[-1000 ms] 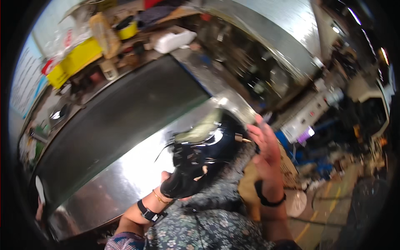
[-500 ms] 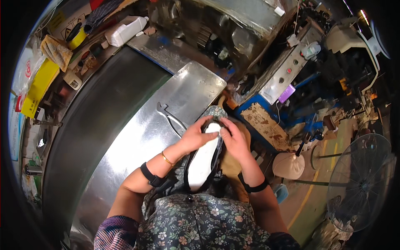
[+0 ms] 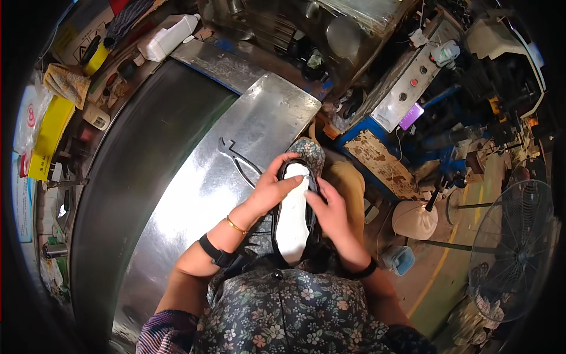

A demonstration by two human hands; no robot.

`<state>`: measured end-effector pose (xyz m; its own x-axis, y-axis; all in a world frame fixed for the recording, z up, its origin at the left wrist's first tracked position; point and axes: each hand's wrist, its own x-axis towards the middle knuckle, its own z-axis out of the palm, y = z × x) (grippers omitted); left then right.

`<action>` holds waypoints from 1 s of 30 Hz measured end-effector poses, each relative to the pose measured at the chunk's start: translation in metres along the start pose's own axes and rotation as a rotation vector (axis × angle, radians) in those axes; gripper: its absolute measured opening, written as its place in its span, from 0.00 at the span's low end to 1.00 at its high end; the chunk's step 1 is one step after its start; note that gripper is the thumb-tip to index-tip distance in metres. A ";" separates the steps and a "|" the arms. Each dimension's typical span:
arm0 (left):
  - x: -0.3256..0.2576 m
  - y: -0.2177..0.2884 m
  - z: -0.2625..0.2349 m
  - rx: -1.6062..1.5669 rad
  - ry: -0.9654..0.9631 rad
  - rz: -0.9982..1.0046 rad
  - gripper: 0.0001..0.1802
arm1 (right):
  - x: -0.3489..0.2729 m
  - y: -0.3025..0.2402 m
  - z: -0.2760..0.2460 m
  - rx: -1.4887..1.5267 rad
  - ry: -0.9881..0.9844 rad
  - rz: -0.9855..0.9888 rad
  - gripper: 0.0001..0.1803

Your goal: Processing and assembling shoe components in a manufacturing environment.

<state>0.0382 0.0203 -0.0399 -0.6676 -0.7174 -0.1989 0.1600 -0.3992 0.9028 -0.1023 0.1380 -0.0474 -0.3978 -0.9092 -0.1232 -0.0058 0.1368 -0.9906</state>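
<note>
I hold a black shoe upper with a white insole [image 3: 293, 215] bottom-up over my lap, toe pointing away from me. My left hand [image 3: 272, 187] grips its left edge, fingers laid across the white sole near the toe. My right hand [image 3: 329, 211] clasps the right edge, fingers pressing on the sole's rim. Both wrists carry black bands, the left also a thin gold bangle.
A shiny steel table [image 3: 236, 153] lies to my left with metal pincers [image 3: 239, 162] on it, beside a dark conveyor belt [image 3: 135, 171]. A white jug [image 3: 168, 36], yellow boxes and clutter line the far edge. Machines [image 3: 407, 88] stand ahead, a floor fan [image 3: 510, 236] at right.
My view swung down and right from the belt to my lap. The shoe came down from in front of me, and both hands have closed around it with the white sole facing up.
</note>
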 end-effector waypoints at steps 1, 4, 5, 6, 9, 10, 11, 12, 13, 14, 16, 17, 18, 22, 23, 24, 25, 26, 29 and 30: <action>0.001 -0.004 0.000 0.018 0.008 0.035 0.28 | -0.002 -0.007 0.002 -0.102 0.054 -0.149 0.24; 0.007 -0.013 0.002 0.192 0.047 0.017 0.29 | 0.003 -0.026 -0.007 -0.584 0.052 -0.399 0.19; 0.010 -0.015 0.002 0.223 0.032 0.020 0.28 | 0.012 -0.030 -0.012 -0.658 0.067 -0.438 0.13; 0.012 -0.016 0.002 0.254 0.032 0.033 0.28 | 0.024 -0.036 -0.024 -0.685 -0.022 -0.423 0.10; 0.016 -0.018 0.003 0.248 0.003 -0.029 0.29 | 0.048 -0.052 -0.049 -0.799 -0.279 -0.265 0.10; 0.016 -0.018 0.003 0.245 0.023 -0.035 0.29 | 0.056 -0.058 -0.055 -0.754 -0.379 -0.167 0.10; 0.016 -0.019 0.003 0.244 0.029 -0.024 0.29 | 0.065 -0.065 -0.056 -0.693 -0.473 -0.113 0.11; 0.016 -0.019 0.003 0.243 0.034 -0.014 0.29 | 0.075 -0.072 -0.055 -0.516 -0.522 -0.003 0.13; 0.016 -0.021 0.003 0.251 0.049 0.016 0.29 | 0.085 -0.079 -0.053 -0.324 -0.564 0.064 0.15; 0.016 -0.022 0.002 0.258 0.063 0.047 0.29 | 0.094 -0.086 -0.048 -0.093 -0.566 0.115 0.18; 0.016 -0.026 0.000 0.268 0.082 0.064 0.29 | 0.106 -0.092 -0.032 -0.855 -0.124 -0.533 0.24; 0.015 -0.028 -0.001 0.274 0.088 0.057 0.28 | 0.103 -0.091 -0.024 -0.986 0.012 -0.712 0.26; 0.015 -0.030 -0.003 0.273 0.081 0.089 0.28 | 0.100 -0.087 -0.016 -0.992 0.111 -0.772 0.28; 0.019 -0.032 -0.005 0.364 0.176 0.183 0.27 | 0.021 -0.042 -0.003 -0.404 -0.019 -0.061 0.30; 0.021 -0.030 -0.005 0.508 0.225 0.285 0.26 | -0.005 -0.026 -0.002 -0.533 -0.060 -0.196 0.28; 0.022 -0.029 -0.005 0.480 0.206 0.208 0.26 | -0.020 -0.013 -0.005 -0.650 -0.113 -0.181 0.27; 0.022 -0.026 -0.005 0.316 0.136 0.051 0.26 | -0.023 -0.003 -0.015 -0.520 -0.063 -0.120 0.23; 0.022 -0.022 -0.006 0.358 0.096 0.130 0.26 | -0.024 0.003 -0.024 -0.393 -0.074 0.032 0.20; 0.012 -0.014 -0.009 -0.080 0.019 0.013 0.27 | -0.009 0.010 -0.038 -0.100 -0.136 0.040 0.17; 0.006 -0.013 -0.010 -0.054 0.019 -0.073 0.27 | -0.005 0.011 -0.034 0.032 -0.110 0.163 0.21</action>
<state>0.0393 0.0154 -0.0567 -0.6653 -0.6955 -0.2712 0.1505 -0.4808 0.8638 -0.1315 0.1571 -0.0556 -0.2884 -0.9136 -0.2865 0.0802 0.2751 -0.9581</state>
